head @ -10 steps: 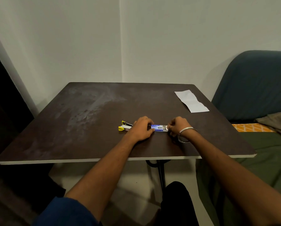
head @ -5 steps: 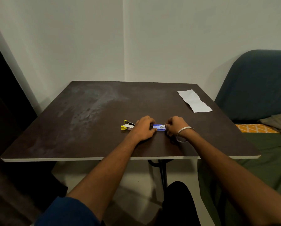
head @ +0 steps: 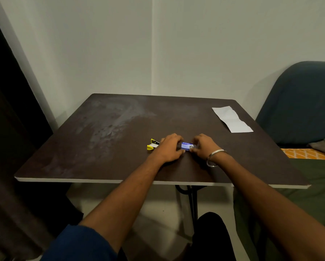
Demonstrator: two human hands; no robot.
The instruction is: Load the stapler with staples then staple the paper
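Note:
A small blue and white staple box (head: 187, 146) lies on the dark table (head: 109, 144) near its front middle. My left hand (head: 170, 149) grips the box's left end and my right hand (head: 203, 146) pinches its right end. A yellow and black stapler (head: 152, 144) sits just left of my left hand, partly hidden by it. A folded white paper (head: 231, 119) lies at the table's far right corner.
A blue sofa back (head: 299, 102) and green cushion (head: 319, 178) stand right of the table. A dark curtain (head: 5, 129) hangs on the left. White walls meet behind the table. The table's black leg (head: 191, 198) runs down between my arms.
My right hand has slid a little left along the box, so less of it shows between my hands. The stapler and paper have not moved.

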